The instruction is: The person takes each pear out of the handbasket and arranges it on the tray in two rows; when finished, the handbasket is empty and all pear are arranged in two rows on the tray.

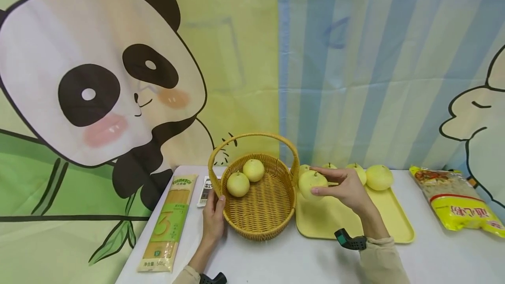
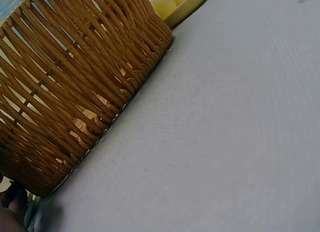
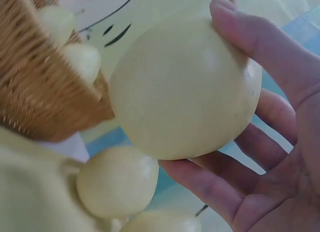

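In the head view my right hand (image 1: 347,189) holds a round pale-yellow pear (image 1: 312,184) above the left part of a yellow tray (image 1: 319,225). Thumb and fingers span the pear (image 3: 182,92) in the right wrist view. My left hand (image 1: 214,220) grips the left side of a wicker basket (image 1: 258,231) near the foot of its arched handle. Inside the basket two pears, one in front (image 1: 238,185) and one behind (image 1: 254,170), lie at the left. Only part of the left hand (image 2: 14,207) shows beside the basket wall in the left wrist view.
Several more pears (image 1: 379,177) line the tray's back edge. Left of the basket lie a long noodle pack (image 1: 168,222) and a small black-and-white packet (image 1: 203,193). A yellow food bag (image 1: 457,200) lies at the far right. A printed cloth (image 1: 244,56) hangs behind the table.
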A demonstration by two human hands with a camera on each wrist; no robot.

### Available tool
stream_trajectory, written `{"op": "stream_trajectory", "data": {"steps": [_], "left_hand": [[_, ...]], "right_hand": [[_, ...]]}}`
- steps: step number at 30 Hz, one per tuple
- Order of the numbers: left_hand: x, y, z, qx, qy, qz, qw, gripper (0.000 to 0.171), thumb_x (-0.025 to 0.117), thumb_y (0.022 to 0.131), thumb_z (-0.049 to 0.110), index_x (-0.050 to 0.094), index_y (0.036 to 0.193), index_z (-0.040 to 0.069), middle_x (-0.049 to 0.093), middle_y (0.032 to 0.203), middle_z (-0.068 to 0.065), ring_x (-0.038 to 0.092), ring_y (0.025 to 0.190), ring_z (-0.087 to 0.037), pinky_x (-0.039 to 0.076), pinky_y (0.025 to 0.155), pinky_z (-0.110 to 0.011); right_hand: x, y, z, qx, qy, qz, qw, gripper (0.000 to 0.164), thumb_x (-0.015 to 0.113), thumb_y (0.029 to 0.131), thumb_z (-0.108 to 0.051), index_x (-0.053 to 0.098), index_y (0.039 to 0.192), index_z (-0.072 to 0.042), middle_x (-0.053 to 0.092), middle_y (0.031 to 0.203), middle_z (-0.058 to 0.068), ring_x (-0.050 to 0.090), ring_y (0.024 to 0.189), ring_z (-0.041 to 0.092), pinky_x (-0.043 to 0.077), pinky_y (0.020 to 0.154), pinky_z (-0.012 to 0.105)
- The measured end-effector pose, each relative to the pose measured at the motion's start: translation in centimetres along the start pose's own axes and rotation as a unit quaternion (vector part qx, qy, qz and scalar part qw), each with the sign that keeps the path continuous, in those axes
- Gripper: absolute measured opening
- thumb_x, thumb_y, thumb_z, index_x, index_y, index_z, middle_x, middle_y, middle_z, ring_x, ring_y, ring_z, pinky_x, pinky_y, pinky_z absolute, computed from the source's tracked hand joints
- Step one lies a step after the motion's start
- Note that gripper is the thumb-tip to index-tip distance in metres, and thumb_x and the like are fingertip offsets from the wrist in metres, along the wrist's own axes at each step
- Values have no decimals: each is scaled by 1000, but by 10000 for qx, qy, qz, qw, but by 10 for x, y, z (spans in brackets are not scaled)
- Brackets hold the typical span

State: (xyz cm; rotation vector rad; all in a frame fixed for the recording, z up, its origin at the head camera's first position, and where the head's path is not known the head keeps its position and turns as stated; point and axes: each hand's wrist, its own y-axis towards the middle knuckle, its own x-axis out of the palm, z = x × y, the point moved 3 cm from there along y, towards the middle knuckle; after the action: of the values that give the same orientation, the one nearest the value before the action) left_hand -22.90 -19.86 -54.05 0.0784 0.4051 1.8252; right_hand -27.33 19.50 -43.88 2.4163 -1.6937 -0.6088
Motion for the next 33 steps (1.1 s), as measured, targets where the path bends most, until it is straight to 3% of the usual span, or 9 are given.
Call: {"op": "stream_trajectory", "data": {"steps": [4,7,14,20,24,27,30,33], "left_hand": [[0,1,0,-7,-50,-26,10000,54,48,113,22,36,166,19,42,168,-14,38,157,-32,30,118,-8],[0,1,0,-18,-72,-23,10000,53,48,113,22,37,165,19,43,168,-14,39,157,-32,31,117,-7],[1,2,3,7,-107,-23,9999,53,48,113,22,37,165,19,43,167,-14,39,157,-32,31,118,-8],[1,1,3,-29,-74,-20,10000,53,47,113,21,36,166,18,43,168,-13,38,157,-30,30,118,-7],[1,0,4,-11,-70,-26,10000,54,47,113,21,36,166,17,42,168,-14,38,157,-32,30,118,-8],[1,0,3,-16,-88,-30,10000,54,48,113,21,36,166,18,43,168,-14,39,156,-32,31,118,-8],[1,0,1,-23,-130,-31,9999,54,48,113,21,36,166,18,43,168,-14,39,156,-31,32,118,-9],[1,-1,0,21,-98,-6,9999,54,48,113,21,37,165,16,44,167,-15,40,156,-32,32,118,-9]], "right_hand": [[-3,0,14,428,-618,290,9967,57,93,82,-18,74,136,-14,73,138,6,63,134,22,59,94,21],[-3,0,24,727,-870,360,9929,59,95,81,-26,74,135,-16,72,139,6,61,137,34,55,97,20],[-1,0,39,933,-1115,418,9885,59,97,78,-32,77,132,-19,72,138,8,59,140,38,54,110,54],[3,-1,45,1055,-1256,448,9854,59,98,75,-37,79,128,-20,73,136,11,55,143,38,49,115,62],[4,-2,49,1105,-1449,479,9821,59,99,72,-41,81,125,-21,73,136,12,58,140,37,53,110,57],[6,-2,52,1166,-1639,466,9785,60,100,68,-44,82,121,-22,74,134,13,63,131,33,60,87,38],[8,-4,55,1247,-1752,443,9756,60,100,67,-47,83,119,-22,74,133,16,64,119,31,49,64,25],[8,-6,55,1290,-1802,484,9739,59,100,68,-46,83,119,-21,75,131,16,68,119,34,54,69,24]]}}
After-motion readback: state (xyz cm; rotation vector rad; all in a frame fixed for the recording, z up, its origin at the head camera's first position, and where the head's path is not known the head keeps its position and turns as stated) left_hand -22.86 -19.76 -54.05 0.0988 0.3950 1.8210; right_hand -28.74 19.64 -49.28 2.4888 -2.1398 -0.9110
